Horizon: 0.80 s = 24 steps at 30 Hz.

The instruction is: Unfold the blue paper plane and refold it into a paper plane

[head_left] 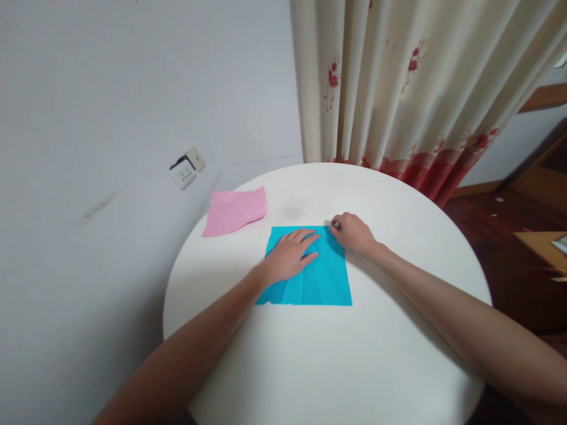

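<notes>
A blue sheet of paper (pixel 325 277) with faint crease lines lies on the round white table (pixel 372 366). My left hand (pixel 290 254) rests flat on its upper left part, with the fingers stretched towards the far edge and the thumb apart. At the far right corner of the sheet is my right hand (pixel 352 231), its fingers curled in a pinch on that corner. The exact contact at the fingertips is partly hidden. A pink sheet of paper (pixel 237 209) lies beyond my left hand, near the table's left edge.
A wall with a socket (pixel 182 174) stands close along the table's left side. Behind the table hangs a cream curtain (pixel 367 77) with red flowers. A wooden piece of furniture (pixel 543 245) is at the far right, over a dark floor.
</notes>
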Each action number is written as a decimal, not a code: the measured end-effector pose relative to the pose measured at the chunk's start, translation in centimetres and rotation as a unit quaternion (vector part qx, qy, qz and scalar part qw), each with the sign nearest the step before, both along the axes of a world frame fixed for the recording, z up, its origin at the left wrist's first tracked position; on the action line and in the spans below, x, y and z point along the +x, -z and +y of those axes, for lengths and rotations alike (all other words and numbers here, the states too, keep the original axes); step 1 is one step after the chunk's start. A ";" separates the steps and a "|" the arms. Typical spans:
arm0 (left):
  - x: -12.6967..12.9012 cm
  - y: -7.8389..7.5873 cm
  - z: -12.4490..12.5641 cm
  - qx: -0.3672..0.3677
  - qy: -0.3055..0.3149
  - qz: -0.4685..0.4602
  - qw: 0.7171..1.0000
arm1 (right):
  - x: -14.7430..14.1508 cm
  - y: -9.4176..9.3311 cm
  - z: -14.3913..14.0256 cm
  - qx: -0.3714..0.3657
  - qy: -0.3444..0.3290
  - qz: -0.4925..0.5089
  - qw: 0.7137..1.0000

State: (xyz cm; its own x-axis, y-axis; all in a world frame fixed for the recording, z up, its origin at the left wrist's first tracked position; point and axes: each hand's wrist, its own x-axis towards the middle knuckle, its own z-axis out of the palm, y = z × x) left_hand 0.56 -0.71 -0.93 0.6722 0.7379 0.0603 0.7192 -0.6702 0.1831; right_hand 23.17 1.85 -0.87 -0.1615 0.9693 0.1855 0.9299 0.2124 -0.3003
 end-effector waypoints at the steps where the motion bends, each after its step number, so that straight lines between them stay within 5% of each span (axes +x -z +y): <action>1: 0.0 0.1 0.0 -0.007 0.005 0.005 1.000 | -0.1 0.0 -0.1 -0.002 0.000 0.000 1.000; 9: -0.1 0.3 0.1 -0.035 0.027 0.021 0.999 | -0.2 0.0 -0.5 0.015 -0.007 0.010 1.000; 24: 1.0 0.8 -0.7 -0.030 -0.025 0.003 0.999 | 0.2 0.6 0.8 -0.006 0.013 0.054 0.998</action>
State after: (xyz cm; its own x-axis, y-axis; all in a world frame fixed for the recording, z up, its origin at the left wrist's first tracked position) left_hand 1.54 -1.36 -1.69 0.6353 0.7722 0.0108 0.7524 -0.6220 0.2165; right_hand 23.36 2.67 -1.44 -0.1165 0.9752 0.1881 0.8972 0.1846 -0.4012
